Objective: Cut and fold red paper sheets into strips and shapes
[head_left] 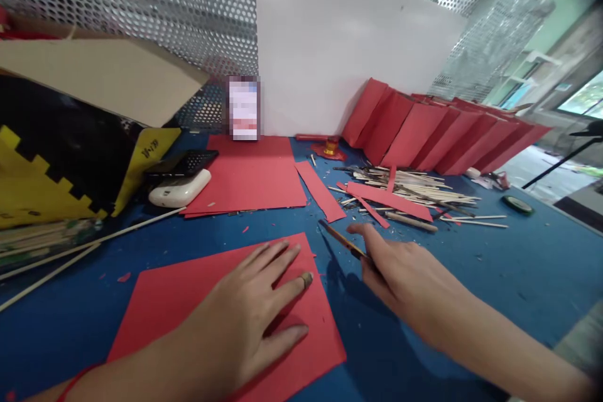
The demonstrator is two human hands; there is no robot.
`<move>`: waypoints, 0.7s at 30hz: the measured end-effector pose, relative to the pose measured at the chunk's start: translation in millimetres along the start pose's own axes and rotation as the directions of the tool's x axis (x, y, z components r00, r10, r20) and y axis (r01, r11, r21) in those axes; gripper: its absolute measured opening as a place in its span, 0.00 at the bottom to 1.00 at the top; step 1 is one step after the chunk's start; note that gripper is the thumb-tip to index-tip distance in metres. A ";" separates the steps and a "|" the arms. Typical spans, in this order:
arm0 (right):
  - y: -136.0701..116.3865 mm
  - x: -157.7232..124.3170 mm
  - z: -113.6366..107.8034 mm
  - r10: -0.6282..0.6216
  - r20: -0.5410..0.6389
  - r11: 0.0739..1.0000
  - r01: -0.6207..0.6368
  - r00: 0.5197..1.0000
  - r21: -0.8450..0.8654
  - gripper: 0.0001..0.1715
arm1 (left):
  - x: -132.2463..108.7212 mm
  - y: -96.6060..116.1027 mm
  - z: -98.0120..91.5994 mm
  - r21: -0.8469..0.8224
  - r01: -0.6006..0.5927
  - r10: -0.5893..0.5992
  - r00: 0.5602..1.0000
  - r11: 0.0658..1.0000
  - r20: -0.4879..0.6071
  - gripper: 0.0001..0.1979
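My left hand (257, 308) lies on a red paper sheet (174, 289), its fingers stretched out and spread. A ring is on one finger and a red band circles the wrist. To the right of the sheet, my right hand (400, 270) grips a slim yellowish utility knife (346, 242). The dark end of the knife points up and to the left, above the blue tabletop (452, 326). Beyond the knife lie a cut red paper strip (323, 191) and another red strip (391, 200).
More red sheets (254, 176) lie farther back, beside a white device (179, 188) and a black calculator-like object (183, 163). Thin wooden sticks (452, 191) are heaped before standing red paper blocks (424, 132). A tape roll (517, 204) rests at right, a cardboard box (103, 75) at left.
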State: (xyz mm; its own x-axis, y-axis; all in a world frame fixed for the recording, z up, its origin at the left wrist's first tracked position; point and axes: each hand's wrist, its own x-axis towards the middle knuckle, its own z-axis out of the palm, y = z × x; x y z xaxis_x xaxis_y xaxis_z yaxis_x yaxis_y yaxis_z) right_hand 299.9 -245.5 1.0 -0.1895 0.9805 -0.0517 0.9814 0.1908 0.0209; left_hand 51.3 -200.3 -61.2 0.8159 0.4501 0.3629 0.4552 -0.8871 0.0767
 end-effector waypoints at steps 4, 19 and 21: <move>-7.4 -8.1 3.9 -0.129 -0.108 0.990 0.134 0.986 0.037 0.16 | -1.2 0.8 0.3 -0.037 0.041 -0.041 0.999 0.998 0.014 0.28; 2.8 29.6 2.8 -0.221 -0.509 0.781 0.463 0.832 0.418 0.06 | 2.6 -0.1 2.6 -0.006 0.048 -0.048 0.999 0.999 0.011 0.30; 8.4 40.1 6.5 -0.196 -0.497 0.778 0.443 0.845 0.446 0.07 | 2.7 -0.8 3.0 0.017 0.035 -0.035 0.999 0.999 0.003 0.29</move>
State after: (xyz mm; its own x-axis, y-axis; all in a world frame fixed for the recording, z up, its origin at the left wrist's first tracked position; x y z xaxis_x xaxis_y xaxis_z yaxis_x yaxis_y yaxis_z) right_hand 300.8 -204.8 -7.3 -0.3675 0.8147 0.4486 0.6932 0.5615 -0.4518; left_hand 54.1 -198.1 -63.1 0.8003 0.4816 0.3573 0.4898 -0.8687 0.0737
